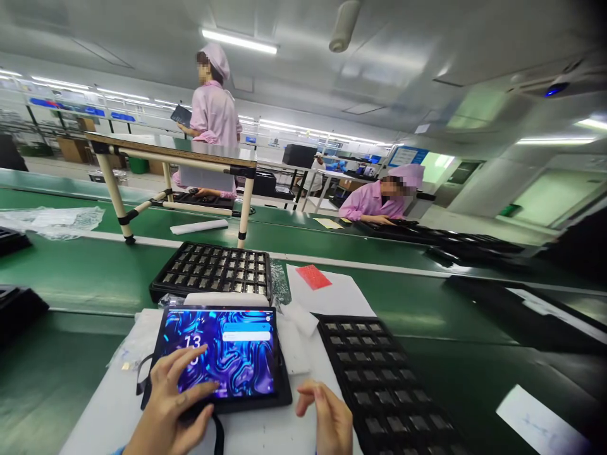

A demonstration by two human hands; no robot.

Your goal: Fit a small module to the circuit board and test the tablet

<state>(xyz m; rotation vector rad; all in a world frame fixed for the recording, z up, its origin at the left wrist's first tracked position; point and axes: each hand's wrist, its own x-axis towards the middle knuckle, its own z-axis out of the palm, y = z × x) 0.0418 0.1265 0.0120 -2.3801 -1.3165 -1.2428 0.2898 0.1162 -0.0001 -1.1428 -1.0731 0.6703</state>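
A lit tablet [246, 366] with a blue and purple swirled screen lies in front of me on a white sheet [104, 411]. My left hand [173, 398] is spread over its lower left part, fingers apart, with fingertips at the screen; whether they press it I cannot tell. A black cable [219, 436] runs from the tablet's lower edge. Just right of the tablet, my right hand [327, 414] hovers with curled fingers, the thumb close to the index finger. I see nothing between them. Beside this hand is a black compartment tray [374, 366] of small metallic parts.
Behind the tablet sits another black tray [213, 268] of small parts. A red card [313, 277] lies on white paper [341, 296]. A pipe-framed stand [175, 148] rises from the green belt [408, 297]. Two co-workers in pink [215, 114] are beyond it.
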